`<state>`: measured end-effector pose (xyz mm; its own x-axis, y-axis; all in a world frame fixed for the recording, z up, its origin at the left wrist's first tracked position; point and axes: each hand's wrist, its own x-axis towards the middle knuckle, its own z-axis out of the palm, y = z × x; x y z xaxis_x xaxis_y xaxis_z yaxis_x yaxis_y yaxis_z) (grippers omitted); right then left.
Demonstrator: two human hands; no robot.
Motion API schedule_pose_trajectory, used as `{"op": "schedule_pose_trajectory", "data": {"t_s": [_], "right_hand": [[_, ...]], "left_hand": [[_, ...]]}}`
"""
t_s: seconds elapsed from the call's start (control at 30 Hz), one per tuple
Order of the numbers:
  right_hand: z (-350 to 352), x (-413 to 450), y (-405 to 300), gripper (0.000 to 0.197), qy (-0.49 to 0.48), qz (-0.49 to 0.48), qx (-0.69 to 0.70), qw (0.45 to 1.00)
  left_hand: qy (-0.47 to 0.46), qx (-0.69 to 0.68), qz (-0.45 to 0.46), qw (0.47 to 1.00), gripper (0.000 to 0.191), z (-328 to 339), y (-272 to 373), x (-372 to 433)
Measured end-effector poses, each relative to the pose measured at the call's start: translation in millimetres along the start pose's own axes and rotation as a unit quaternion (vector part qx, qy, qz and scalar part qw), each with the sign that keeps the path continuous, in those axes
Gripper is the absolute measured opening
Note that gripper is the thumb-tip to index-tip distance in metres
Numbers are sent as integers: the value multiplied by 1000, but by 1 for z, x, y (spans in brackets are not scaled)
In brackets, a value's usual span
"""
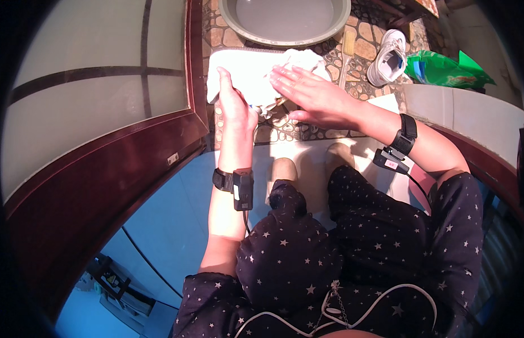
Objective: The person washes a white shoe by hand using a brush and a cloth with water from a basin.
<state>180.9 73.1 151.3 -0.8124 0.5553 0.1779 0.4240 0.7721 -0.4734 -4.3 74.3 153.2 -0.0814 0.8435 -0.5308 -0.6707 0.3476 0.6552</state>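
A white bundle [245,69], brightly overexposed, lies before me below the basin; its covering looks like wet paper or thin cloth. White strips like shoelaces hang at its near edge, and whatever is inside is mostly hidden. My left hand [238,105] grips its near left side, thumb up along the outside. Palm down and fingers stretched out, my right hand [306,91] rests its wet-looking fingertips on the bundle's right part, with the thumb held apart. A brush [347,48] with yellowish bristles is to the right of the bundle.
A basin [283,42] of cloudy water stands at the top. At the right are a white sneaker [387,59] and a green plastic packet [450,69]. A dark red door frame [118,143] borders the left. Pebble-patterned flooring [329,134] meets a pale sill before my feet.
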Motion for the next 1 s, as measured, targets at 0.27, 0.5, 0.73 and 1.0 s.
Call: {"op": "schedule_pose_trajectory", "data": {"t_s": [0.27, 0.5, 0.73, 1.0], "right_hand": [[-8, 17, -6, 72, -62, -38, 115, 991], [-12, 26, 1, 67, -16, 24, 41, 999], [-12, 34, 14, 69, 29, 3, 7, 1000], [-23, 40, 10, 60, 39, 32, -14, 999]], "left_hand": [[-6, -3, -19, 1000, 58, 3, -7, -1], [-41, 138, 37, 989, 85, 21, -4, -11], [-176, 404, 47, 897, 93, -19, 0, 4], [-251, 327, 42, 910, 68, -20, 8, 3]]}}
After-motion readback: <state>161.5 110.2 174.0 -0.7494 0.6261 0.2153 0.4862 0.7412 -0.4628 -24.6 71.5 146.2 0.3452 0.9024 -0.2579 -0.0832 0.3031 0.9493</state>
